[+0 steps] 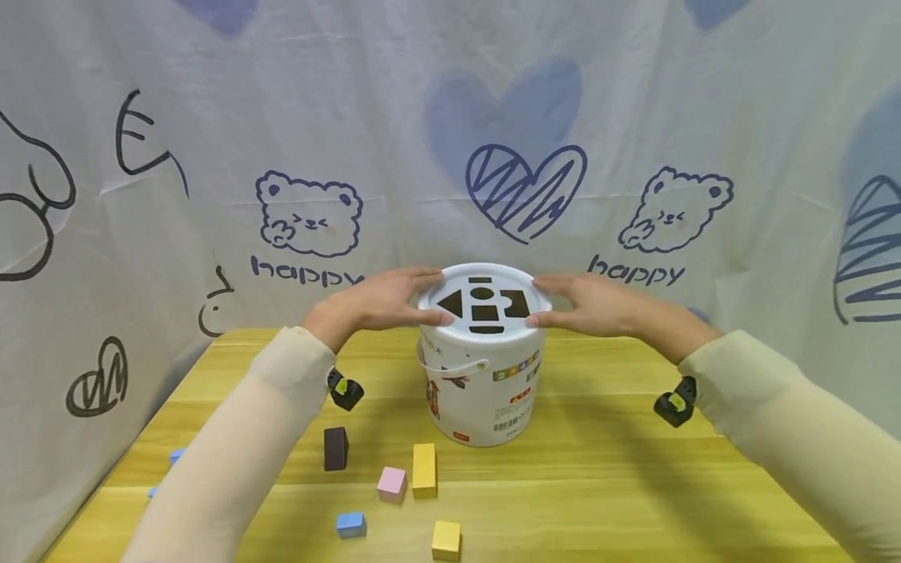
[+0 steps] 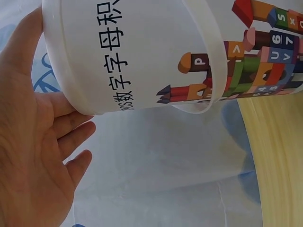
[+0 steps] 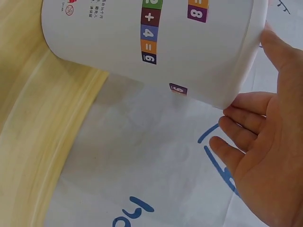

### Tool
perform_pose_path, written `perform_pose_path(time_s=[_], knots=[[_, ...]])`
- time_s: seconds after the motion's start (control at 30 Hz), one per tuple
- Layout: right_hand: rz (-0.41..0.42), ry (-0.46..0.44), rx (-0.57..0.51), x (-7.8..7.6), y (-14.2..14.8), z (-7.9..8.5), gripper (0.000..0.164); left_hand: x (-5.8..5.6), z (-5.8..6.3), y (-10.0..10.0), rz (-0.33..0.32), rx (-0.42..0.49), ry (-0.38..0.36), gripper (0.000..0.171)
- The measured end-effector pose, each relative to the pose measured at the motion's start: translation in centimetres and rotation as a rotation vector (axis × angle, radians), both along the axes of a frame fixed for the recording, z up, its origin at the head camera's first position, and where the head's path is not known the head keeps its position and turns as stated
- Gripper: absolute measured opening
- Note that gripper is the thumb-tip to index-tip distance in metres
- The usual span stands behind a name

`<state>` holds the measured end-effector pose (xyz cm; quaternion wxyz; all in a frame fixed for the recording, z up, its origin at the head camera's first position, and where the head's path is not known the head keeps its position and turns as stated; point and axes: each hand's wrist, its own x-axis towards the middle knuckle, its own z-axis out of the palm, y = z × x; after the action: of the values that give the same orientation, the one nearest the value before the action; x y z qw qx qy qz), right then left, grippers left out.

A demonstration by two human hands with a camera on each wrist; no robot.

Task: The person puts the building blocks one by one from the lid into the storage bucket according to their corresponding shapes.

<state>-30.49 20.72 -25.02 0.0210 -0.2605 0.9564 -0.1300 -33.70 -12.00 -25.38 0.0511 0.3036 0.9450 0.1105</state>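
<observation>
A white toy-block bucket stands upright on the table. Its white lid has several shaped cut-outs and sits on top. My left hand grips the lid's left rim, thumb toward the front and fingers toward the back. On the opposite rim, my right hand holds the lid the same way. In the left wrist view the left hand touches the rim with thumb and forefingers, the outer fingers loose. The right wrist view has the right hand at the rim likewise.
In front of the bucket lie a dark block, a pink cube, a long yellow block, a blue block and a smaller yellow block. More blue pieces are partly hidden by the left sleeve. A printed curtain hangs behind.
</observation>
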Motion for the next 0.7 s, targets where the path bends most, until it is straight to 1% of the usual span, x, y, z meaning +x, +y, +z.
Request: perform_pose_path(time_s=[0.17, 0.3, 0.4, 0.6, 0.7], knots=[[-0.009, -0.012, 0.022, 0.0, -0.1, 0.0, 0.097, 0.4, -0.1, -0.1, 0.016, -0.023, 0.046, 0.102], [-0.007, 0.004, 0.032, 0.0, -0.1, -0.2, 0.098, 1.0, -0.4, -0.2, 0.044, -0.037, 0.079, 0.100], [-0.004, 0.017, 0.036, 0.0, 0.0, -0.3, 0.097, 1.4, -0.5, -0.1, 0.050, -0.033, 0.101, 0.098], [-0.008, 0.030, 0.018, 0.1, -0.1, -0.4, 0.094, 2.3, -1.0, -0.6, 0.027, -0.011, 0.159, 0.094], [-0.014, 0.024, 0.015, 0.1, -0.1, -0.5, 0.094, 2.9, -1.2, -1.1, 0.005, 0.016, 0.169, 0.090]])
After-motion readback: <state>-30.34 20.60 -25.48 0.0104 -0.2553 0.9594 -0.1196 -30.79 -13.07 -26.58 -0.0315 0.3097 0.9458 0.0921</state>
